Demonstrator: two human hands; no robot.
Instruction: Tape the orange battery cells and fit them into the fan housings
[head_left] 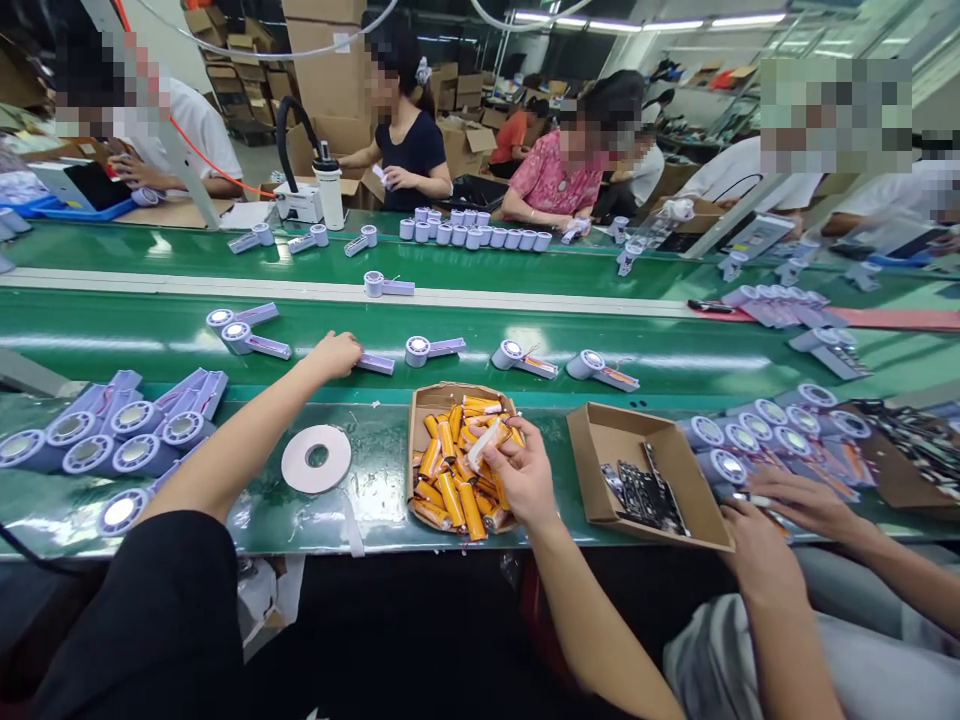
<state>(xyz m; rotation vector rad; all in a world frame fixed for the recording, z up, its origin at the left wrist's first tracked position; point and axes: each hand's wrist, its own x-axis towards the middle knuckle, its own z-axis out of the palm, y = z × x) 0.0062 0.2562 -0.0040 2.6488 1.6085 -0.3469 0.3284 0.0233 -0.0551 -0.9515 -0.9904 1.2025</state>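
My left hand [335,354] reaches out over the green conveyor belt [150,335] and is closed on a purple handheld fan part [373,363] that lies on the belt. My right hand [517,468] hovers over a cardboard tray [417,410] full of orange battery cells [450,490]. Its fingers pinch one cell with a white strip [486,442] on it. A roll of white tape [316,459] lies between my arms.
Purple fan parts lie in a pile at left [112,430] and along the belt [517,357]. A box of black circuit boards [649,490] stands at right, where a co-worker's hands [780,520] work. Several people sit across the belt.
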